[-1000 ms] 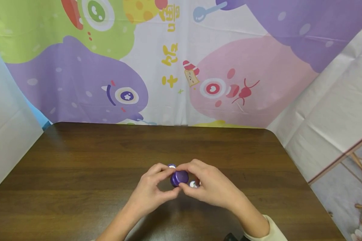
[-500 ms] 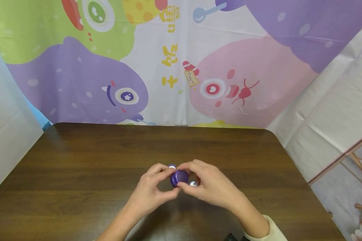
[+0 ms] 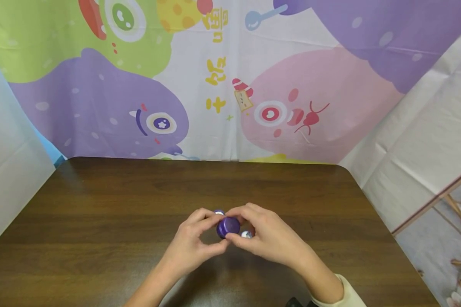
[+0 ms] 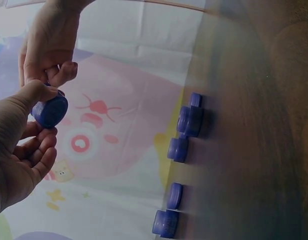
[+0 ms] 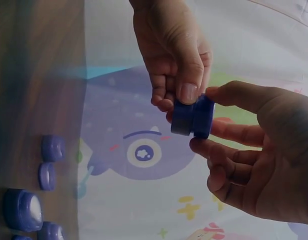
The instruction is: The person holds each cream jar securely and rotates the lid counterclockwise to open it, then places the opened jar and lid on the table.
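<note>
A small round purple screw-top jar (image 3: 228,227) is held in front of me above the table by both hands. My left hand (image 3: 194,241) grips one part of it between thumb and fingers. From the other side my right hand (image 3: 266,232) pinches its top part with thumb and fingertips. In the right wrist view the jar (image 5: 193,119) lies sideways, a groove running between its two parts, with the left thumb across one part. The left wrist view shows the jar's round flat face (image 4: 53,111) between the hands.
Several more purple jars and lids stand on the brown wooden table (image 3: 119,204), among them a jar (image 4: 190,121), a flat lid (image 4: 175,195) and a white-topped jar (image 5: 24,210). The hands mostly hide them in the head view. A cartoon-printed cloth (image 3: 215,136) hangs behind the table.
My right thumb and index finger have shifted slightly on the jar's top part. The jar and both hands otherwise stay in place.
</note>
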A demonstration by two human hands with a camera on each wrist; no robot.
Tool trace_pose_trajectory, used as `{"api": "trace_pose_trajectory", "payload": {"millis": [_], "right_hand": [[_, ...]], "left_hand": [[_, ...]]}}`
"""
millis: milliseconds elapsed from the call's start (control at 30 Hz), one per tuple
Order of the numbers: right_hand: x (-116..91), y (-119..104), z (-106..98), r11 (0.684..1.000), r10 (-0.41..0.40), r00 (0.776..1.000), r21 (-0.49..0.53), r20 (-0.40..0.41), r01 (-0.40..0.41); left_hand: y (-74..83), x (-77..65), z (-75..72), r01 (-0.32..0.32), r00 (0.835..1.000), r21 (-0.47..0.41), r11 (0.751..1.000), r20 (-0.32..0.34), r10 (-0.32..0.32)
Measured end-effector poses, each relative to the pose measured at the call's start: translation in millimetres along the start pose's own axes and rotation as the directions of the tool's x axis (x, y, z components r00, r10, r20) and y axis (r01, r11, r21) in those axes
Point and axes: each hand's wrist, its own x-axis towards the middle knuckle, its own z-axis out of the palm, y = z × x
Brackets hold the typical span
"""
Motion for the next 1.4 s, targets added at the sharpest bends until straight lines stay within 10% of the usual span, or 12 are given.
{"api": "trace_pose_trajectory", "payload": {"millis": [1400], "right_hand": [[-2.3,0.3,-0.1,1.0,-0.014,1.0,-0.008,0.013,0.015]], "left_hand": [[-2.0,-1.0,-0.3,-0.019,1.0,0.021,1.0,-0.009,0.019]]}}
